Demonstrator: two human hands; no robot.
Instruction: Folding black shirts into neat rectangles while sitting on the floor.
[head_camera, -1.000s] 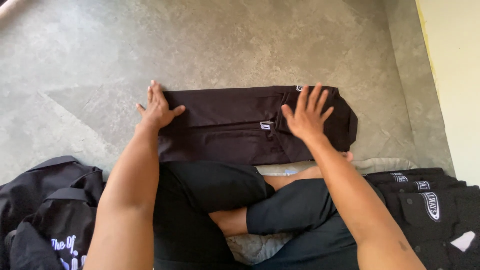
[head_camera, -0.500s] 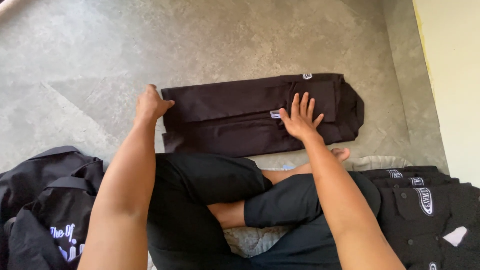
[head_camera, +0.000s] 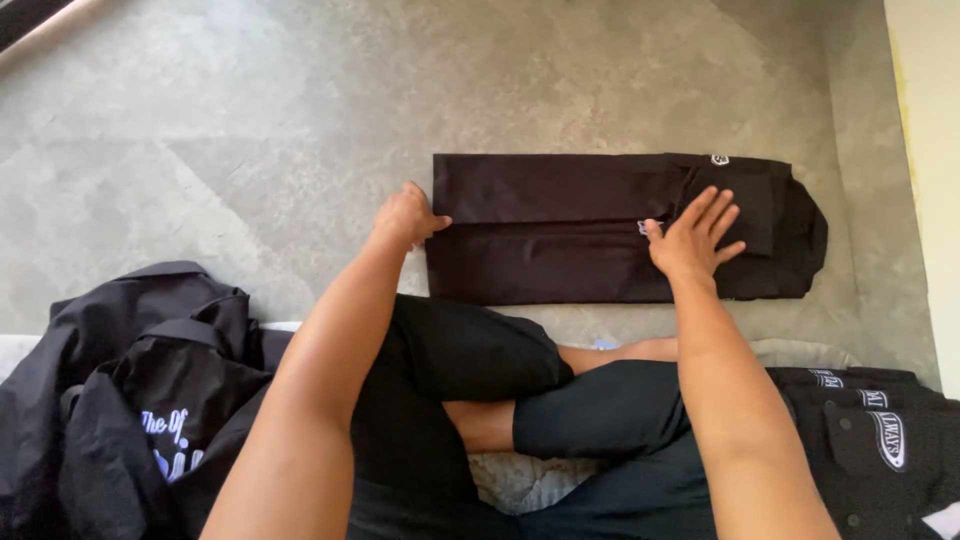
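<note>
- A small white label (head_camera: 719, 160) sits at the top right edge of the folded black garment (head_camera: 560, 225), and another small pale tag (head_camera: 645, 227) peeks out just beside my right thumb; both are too small to make out.
- The garment is matte black cloth, folded into a long flat band that lies across the grey floor (head_camera: 250, 130) just ahead of my crossed legs; its right end is rounded and a little bulkier, its left end cut square.
- My left hand (head_camera: 408, 214) is at the garment's left edge with the fingers curled in; the thumb touches the cloth, but I cannot tell whether the fingers pinch it.
- My right hand (head_camera: 692, 238) lies flat on the cloth near the right end, fingers spread wide, gripping nothing.
- The floor is mottled grey with a smooth, stone-like look and faint angled seams.
- To my left a loose heap of black clothing (head_camera: 130, 390) lies crumpled, with pale blue and white print on one piece.
- To my right a neat stack of folded black garments (head_camera: 880, 440) shows oval white-edged patches along its top.
</note>
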